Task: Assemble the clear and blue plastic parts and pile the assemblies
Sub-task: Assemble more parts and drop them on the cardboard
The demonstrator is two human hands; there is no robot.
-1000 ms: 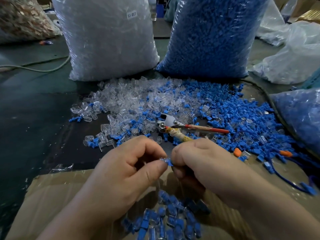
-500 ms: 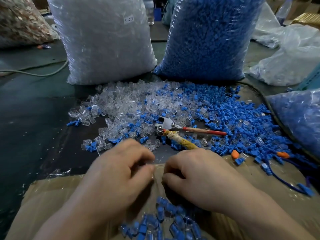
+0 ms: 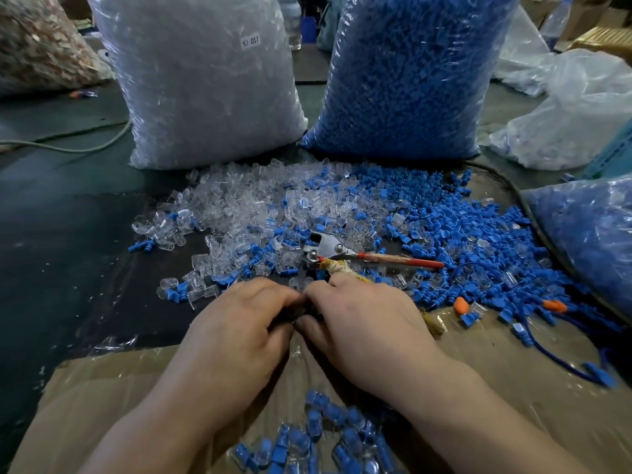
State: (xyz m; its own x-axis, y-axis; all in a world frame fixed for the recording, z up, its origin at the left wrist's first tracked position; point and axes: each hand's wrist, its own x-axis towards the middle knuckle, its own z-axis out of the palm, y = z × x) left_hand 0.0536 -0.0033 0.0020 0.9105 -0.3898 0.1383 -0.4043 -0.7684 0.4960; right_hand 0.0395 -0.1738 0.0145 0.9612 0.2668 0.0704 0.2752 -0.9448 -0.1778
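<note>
Moved forward since a second ago: left hand (image 3: pixel 239 323) and right hand (image 3: pixel 359 323) now knuckle to knuckle at the far edge of the cardboard (image 3: pixel 102 388), touching the near fringe of the loose parts, no longer raised with a blue piece pinched between them. Backs up, fingers curled under and inward, index tips and thumbs meeting in the middle. Cannot tell whether anything is pinched there, being hidden by the knuckles. Just beyond the fingers, a scatter of clear parts (image 3: pixel 246 200) spreading leftward and blue parts (image 3: pixel 461 227) spreading rightward, mixed along the seam. Lying among them, just past the right hand, metal-headed cutters (image 3: pixel 328 249) with one red handle and one wrapped in yellowish cord, the wrapped handle running under the right knuckles. Nearer the body, between the forearms on the cardboard, the pile of assemblies (image 3: pixel 321 439) — blue inside clear, blurred. Behind the scatter, upright and side by side, a bag of clear parts (image 3: pixel 205 90) bearing a small label and a bag of blue parts (image 3: pixel 403 80). At the right edge, another bag of bluish pieces (image 3: pixel 588 234); near it, two orange pieces (image 3: pixel 461 305) among the blue.
</note>
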